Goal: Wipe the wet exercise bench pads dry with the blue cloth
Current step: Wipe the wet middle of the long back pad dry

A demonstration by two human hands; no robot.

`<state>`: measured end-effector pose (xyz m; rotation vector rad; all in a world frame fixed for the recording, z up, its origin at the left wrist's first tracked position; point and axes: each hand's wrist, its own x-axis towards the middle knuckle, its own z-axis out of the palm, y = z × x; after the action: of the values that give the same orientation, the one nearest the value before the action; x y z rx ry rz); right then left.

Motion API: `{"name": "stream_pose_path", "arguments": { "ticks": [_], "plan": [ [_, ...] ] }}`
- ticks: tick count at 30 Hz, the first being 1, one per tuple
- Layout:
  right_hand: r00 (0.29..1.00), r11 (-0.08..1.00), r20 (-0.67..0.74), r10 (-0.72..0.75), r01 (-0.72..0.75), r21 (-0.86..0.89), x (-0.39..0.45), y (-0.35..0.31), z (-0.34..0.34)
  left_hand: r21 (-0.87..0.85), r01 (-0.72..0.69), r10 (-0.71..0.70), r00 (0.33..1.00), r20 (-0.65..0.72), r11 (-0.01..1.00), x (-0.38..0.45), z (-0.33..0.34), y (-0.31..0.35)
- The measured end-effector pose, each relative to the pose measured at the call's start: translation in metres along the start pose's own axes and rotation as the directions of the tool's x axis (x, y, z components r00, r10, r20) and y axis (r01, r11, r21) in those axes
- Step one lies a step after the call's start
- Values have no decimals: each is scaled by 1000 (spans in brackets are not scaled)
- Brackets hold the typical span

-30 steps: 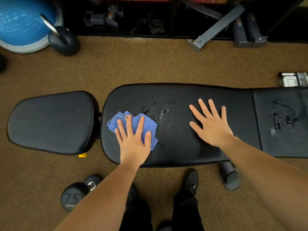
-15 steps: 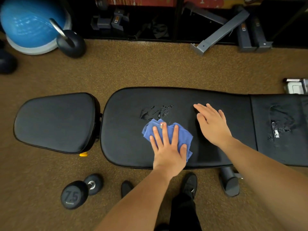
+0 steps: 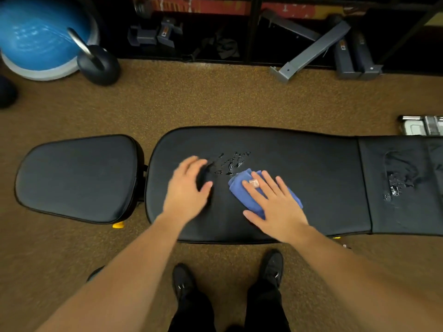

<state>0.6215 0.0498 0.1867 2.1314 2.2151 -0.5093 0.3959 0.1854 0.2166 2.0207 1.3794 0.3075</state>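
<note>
The right hand [image 3: 275,202] presses flat, straight fingers on the blue cloth [image 3: 244,195], water droplets [image 3: 231,162] just beyond its fingertips; the empty left hand [image 3: 188,185] is blurred, fingers loosely curved.

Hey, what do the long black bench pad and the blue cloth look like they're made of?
Long black bench pad: probably vinyl or faux leather, smooth with a slight sheen; water beads on it rather than soaking in. Blue cloth: soft woven fabric, possibly microfibre; matte and bunched into folds.
</note>
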Motion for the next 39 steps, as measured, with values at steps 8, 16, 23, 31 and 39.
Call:
{"name": "stream_pose_path", "arguments": {
  "ticks": [8, 16, 23, 31, 39],
  "plan": [
    [998, 986, -26, -64, 60, -154, 15, -14, 14, 401, 84, -255, 883, 394, 912, 16, -20, -50],
    [959, 943, -126, 253, -274, -187, 79, 49, -24, 424, 58, -230, 901, 368, 904, 15, -19, -53],
    [976, 978, -74, 205, -208, -32, 111, 59, -32, 411, 43, -206, 910, 360, 911, 14, -18, -57],
    [998, 994, -13, -54, 53, -93, 56, 6, -10, 405, 53, -213, 908, 361, 913, 15, -16, -57],
    [965, 954, 87, -246, 258, -156, 4, -2, 6, 431, 124, -317, 854, 412, 894, 24, -20, -40]
  ]
}}
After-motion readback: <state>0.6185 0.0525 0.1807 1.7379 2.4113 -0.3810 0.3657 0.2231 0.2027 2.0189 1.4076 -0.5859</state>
